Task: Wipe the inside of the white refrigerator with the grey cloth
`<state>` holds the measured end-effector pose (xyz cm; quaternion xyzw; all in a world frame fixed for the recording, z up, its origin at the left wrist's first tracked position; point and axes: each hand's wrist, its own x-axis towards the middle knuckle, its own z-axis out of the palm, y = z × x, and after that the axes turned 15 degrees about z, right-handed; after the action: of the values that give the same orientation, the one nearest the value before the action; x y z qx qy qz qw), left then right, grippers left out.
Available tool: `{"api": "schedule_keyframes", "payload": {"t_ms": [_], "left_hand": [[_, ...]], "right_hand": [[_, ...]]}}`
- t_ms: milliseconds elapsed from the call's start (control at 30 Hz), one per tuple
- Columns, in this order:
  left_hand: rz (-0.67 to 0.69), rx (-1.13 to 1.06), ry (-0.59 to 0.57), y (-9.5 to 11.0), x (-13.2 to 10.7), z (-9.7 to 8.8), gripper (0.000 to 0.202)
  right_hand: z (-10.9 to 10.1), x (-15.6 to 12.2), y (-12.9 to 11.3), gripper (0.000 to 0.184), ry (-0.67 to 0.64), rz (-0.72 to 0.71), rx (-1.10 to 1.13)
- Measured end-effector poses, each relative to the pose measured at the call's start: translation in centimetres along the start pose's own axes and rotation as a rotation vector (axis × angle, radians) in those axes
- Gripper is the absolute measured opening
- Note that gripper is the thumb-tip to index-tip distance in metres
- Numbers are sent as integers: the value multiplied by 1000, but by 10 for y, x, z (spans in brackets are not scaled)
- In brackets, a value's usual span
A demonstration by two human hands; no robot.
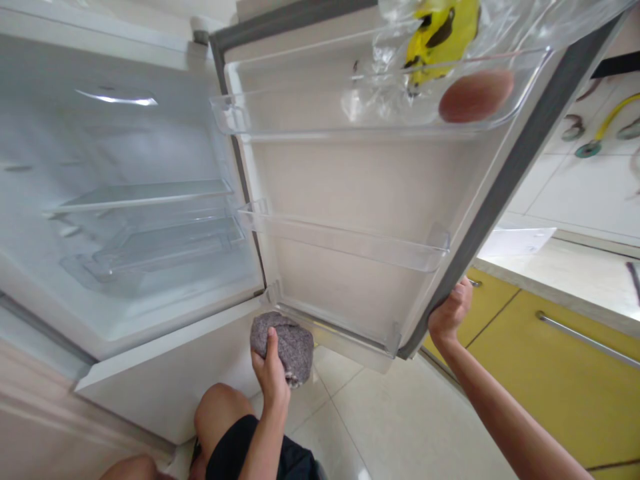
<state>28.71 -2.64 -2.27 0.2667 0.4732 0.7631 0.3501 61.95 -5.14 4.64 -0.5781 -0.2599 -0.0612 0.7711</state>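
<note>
My left hand (271,363) grips a bunched grey cloth (287,345) just below the bottom corner of the open fridge door (360,187), near the hinge side. My right hand (451,311) is closed round the door's dark outer edge (505,180) low down. The fridge interior (130,200) at the left stands open with clear glass shelves and a drawer. The door's top bin (280,113) holds a brown egg (475,95) and a clear plastic bag with yellow bananas (440,33). The middle door bin (345,243) looks bare.
Yellow cabinet fronts (565,373) with metal handles stand at the right under a pale counter (565,267) bearing a white sheet. Utensils hang on the tiled wall at the far right. Glossy white floor tiles (400,427) lie below. My bare knees show at the bottom.
</note>
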Motion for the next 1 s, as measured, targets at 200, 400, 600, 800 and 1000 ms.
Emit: {"api": "schedule_keyframes", "payload": {"t_ms": [200, 400, 600, 800, 1000], "left_hand": [[224, -48, 117, 10, 49, 1, 79], [593, -117, 182, 47, 73, 24, 80], [729, -27, 138, 72, 84, 57, 89], [786, 769, -500, 38, 90, 85, 52], [735, 1224, -904, 35, 83, 101, 46]], "right_hand": [[0, -2, -6, 63, 18, 2, -3], [0, -1, -9, 60, -7, -55, 1], [1, 1, -6, 60, 3, -57, 26], [0, -1, -7, 60, 7, -52, -8], [0, -2, -5, 62, 15, -31, 7]]}}
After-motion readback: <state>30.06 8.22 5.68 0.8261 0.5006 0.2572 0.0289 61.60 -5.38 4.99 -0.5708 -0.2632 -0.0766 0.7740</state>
